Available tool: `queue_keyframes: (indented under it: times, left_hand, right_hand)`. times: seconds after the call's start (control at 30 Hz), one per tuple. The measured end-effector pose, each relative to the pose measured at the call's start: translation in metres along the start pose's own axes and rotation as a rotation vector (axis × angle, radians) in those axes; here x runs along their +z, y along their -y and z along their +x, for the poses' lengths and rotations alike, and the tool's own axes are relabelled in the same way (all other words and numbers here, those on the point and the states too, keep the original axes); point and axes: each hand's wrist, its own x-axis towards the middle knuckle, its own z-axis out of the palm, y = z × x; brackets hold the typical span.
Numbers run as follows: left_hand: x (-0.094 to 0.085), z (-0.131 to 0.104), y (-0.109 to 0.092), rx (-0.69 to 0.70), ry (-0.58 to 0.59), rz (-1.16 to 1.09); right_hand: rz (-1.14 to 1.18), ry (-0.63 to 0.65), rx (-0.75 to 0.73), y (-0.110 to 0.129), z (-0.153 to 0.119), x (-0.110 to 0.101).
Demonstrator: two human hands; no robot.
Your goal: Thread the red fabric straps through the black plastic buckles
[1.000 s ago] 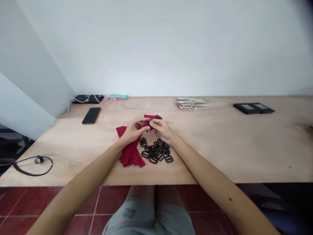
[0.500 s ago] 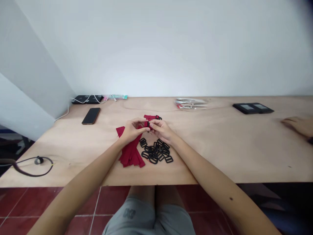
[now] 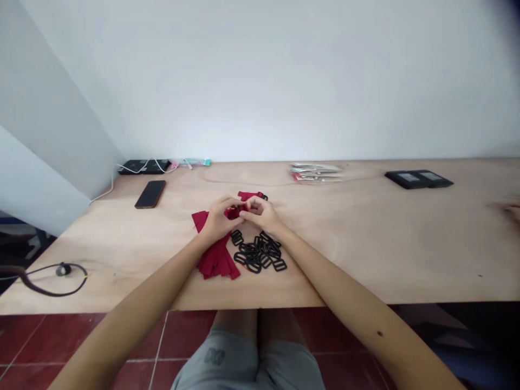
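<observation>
Between my two hands is a red webbing strap point(image 3: 232, 212) with a small black slide buckle on it, partly hidden by the fingers. My left hand point(image 3: 220, 219) is closed on the strap's left side. Fingers of my right hand point(image 3: 262, 214) pinch it from the right, close to the buckle. Just beyond them lies another red strap with a black buckle point(image 3: 262, 196). Under and in front of my left hand, a fanned pile of red straps point(image 3: 219, 261) rests on the table. Loose black slide buckles point(image 3: 260, 250) are heaped below my right hand.
The wooden table point(image 3: 345, 233) meets a white wall. A phone point(image 3: 150, 194), black boxes point(image 3: 144, 166) with a white cable, and a looped dark cable point(image 3: 60, 294) are at left. Plastic packets point(image 3: 314, 172) and a black double case point(image 3: 418, 179) lie behind. Another person's hand point(image 3: 512, 210) shows at far right.
My hands have shifted slightly, the right one moving left over the strap and buckle. More red strap shows between them. The other person's hand has drawn back toward the right edge.
</observation>
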Motion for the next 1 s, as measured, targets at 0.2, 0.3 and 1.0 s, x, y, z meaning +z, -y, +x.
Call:
queue_keyframes:
  times: [0.2,0.3,1.0]
  left_hand:
    - [-0.002,0.001,0.001,-0.015,0.048,0.072]
    - [-0.001,0.001,0.003,-0.018,0.084,0.079]
    - [0.005,0.000,0.022,-0.242,0.106,-0.170]
  right_hand:
    - [-0.109,-0.046,-0.056,0.004,0.001,-0.003]
    - [-0.077,-0.085,-0.065,0.008,0.000,-0.004]
    - [0.415,-0.373,-0.009,0.013,0.006,-0.017]
